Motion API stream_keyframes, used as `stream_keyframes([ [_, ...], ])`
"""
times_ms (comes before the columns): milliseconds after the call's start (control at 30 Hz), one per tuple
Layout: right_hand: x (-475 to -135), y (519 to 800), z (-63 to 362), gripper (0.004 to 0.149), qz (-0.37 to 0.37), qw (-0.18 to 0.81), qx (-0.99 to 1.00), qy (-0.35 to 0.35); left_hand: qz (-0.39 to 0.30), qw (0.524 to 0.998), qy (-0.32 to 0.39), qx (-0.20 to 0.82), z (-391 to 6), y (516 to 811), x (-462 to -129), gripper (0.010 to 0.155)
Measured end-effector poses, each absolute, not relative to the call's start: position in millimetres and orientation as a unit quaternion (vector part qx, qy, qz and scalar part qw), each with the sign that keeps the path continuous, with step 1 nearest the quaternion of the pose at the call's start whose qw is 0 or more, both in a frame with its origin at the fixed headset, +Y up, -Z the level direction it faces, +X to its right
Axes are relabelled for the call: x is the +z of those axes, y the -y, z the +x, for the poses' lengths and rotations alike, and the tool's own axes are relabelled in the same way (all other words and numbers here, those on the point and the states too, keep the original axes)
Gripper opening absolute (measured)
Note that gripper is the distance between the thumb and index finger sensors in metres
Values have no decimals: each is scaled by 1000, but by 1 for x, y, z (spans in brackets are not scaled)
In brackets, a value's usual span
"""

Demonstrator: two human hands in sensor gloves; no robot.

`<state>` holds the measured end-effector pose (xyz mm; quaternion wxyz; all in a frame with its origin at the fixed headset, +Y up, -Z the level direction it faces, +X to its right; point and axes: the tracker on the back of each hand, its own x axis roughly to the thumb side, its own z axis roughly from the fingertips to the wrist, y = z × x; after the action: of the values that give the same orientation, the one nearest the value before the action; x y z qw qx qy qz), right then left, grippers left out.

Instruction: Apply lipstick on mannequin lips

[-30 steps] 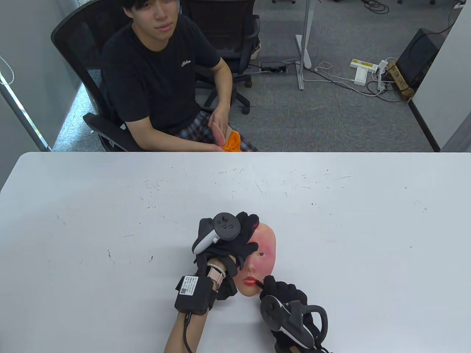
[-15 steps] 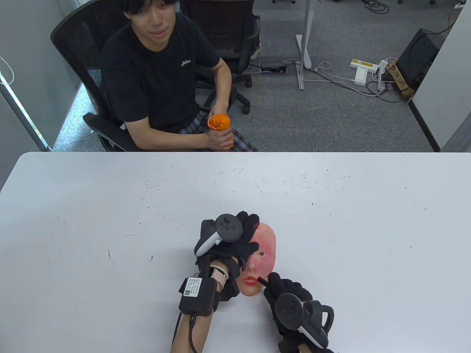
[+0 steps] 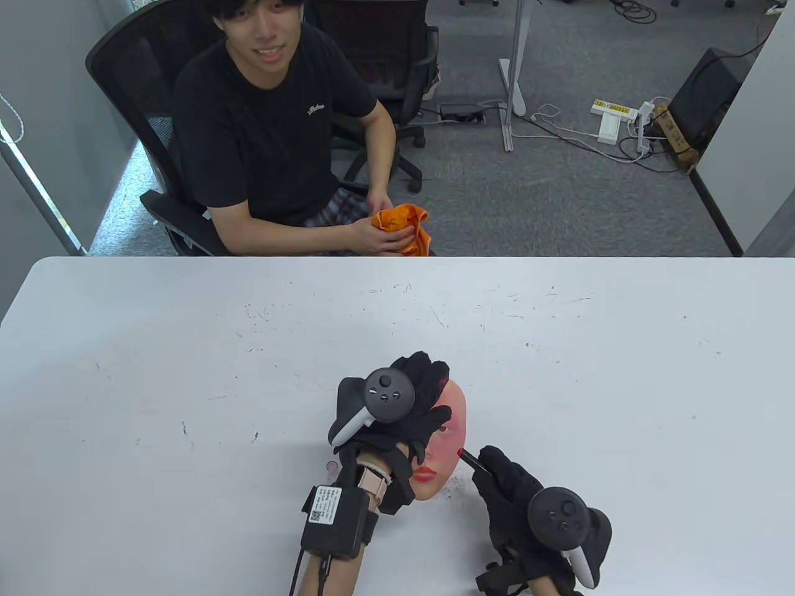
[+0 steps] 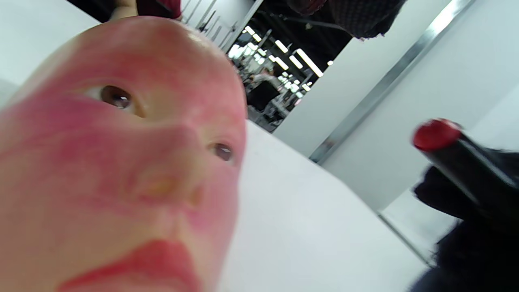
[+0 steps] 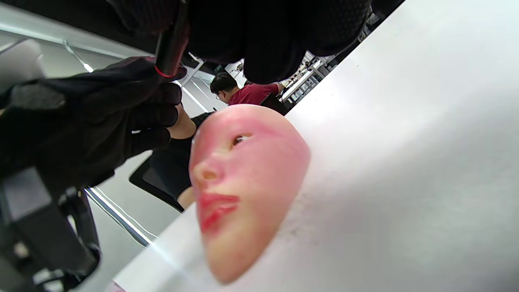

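The mannequin face mask [image 3: 444, 447] lies on the white table [image 3: 186, 347], pink-stained, lips [image 3: 426, 475] red. It also shows in the left wrist view [image 4: 121, 162] and the right wrist view [image 5: 247, 182]. My left hand [image 3: 404, 410] rests on the mask's left side and forehead, holding it tilted. My right hand [image 3: 506, 484] grips a black lipstick [image 3: 469, 459] with a red tip, held just right of the mask's cheek, off the lips. The lipstick also shows in the left wrist view [image 4: 458, 162].
A person in a black shirt [image 3: 267, 124] sits across the table holding an orange cloth [image 3: 404, 230]. A small pinkish object [image 3: 333, 465] lies by my left wrist. Faint smudges mark the table right of the mask's chin.
My right hand has pulled the lipstick away from the lips, up and to the right. My left hand has shifted further over the mask and tilted it. The seated person unfolded the orange cloth.
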<state>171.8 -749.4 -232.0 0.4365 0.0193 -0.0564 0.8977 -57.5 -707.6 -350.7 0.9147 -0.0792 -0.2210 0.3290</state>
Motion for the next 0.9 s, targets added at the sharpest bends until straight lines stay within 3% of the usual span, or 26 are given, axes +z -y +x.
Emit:
stream_keyframes([
  [200, -232, 752, 183, 53, 42, 608, 792, 36, -80, 843, 240, 475, -63, 729, -301, 72],
  [367, -234, 757, 170, 54, 116, 691, 713, -41, -105, 775, 257, 568, -54, 752, -280, 72],
  [467, -234, 762, 155, 55, 139, 665, 727, -103, -102, 716, 264, 638, -50, 758, -273, 68],
  [667, -232, 764, 142, 55, 154, 594, 783, -102, -92, 686, 260, 674, -60, 769, -272, 56],
  [767, -233, 763, 139, 53, 174, 571, 795, -111, -93, 646, 248, 716, -61, 773, -273, 51],
  [900, -227, 757, 133, 53, 176, 503, 843, -72, -69, 657, 246, 709, -64, 771, -272, 47],
])
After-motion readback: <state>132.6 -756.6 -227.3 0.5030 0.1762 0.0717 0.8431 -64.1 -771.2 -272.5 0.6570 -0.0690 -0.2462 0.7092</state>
